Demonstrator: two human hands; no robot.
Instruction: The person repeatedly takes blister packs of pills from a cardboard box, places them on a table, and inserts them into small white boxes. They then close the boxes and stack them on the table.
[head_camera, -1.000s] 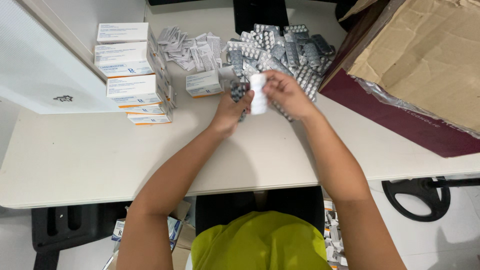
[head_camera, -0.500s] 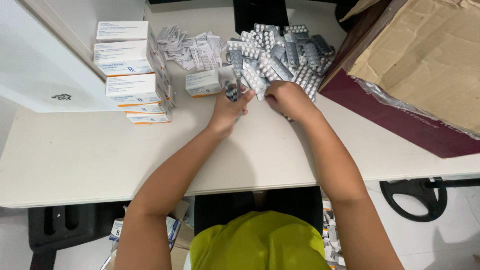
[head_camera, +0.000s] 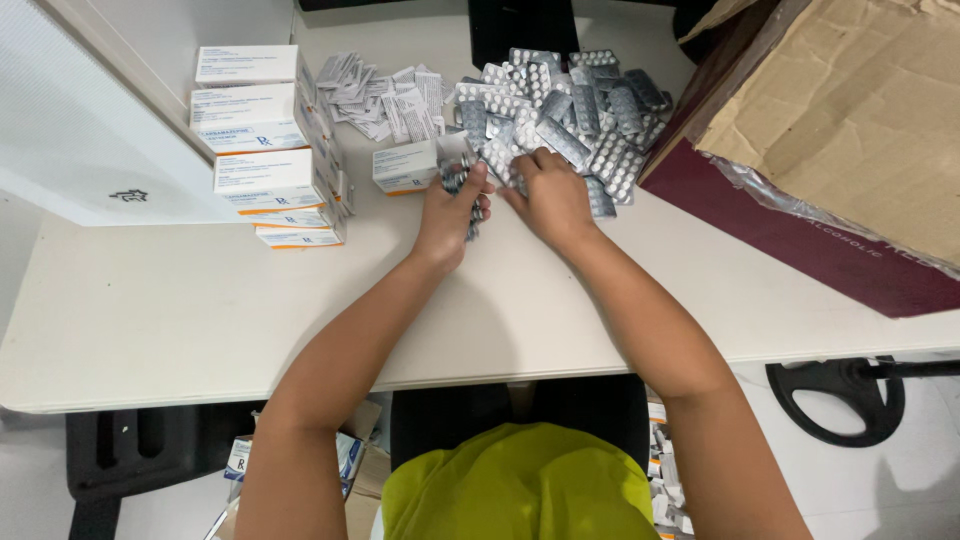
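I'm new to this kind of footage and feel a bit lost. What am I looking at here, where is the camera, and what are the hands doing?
No machine here: a person works with bare hands, and the camera sits on their head, looking down over a white table. The left hand grips a small bundle of blister packs. The right hand rests on the edge of a big loose pile of silver blister packs. Beside the left hand stands one small white box; further left is a stack of similar boxes, and behind lies a heap of folded paper leaflets. A large cardboard box sits at the right.
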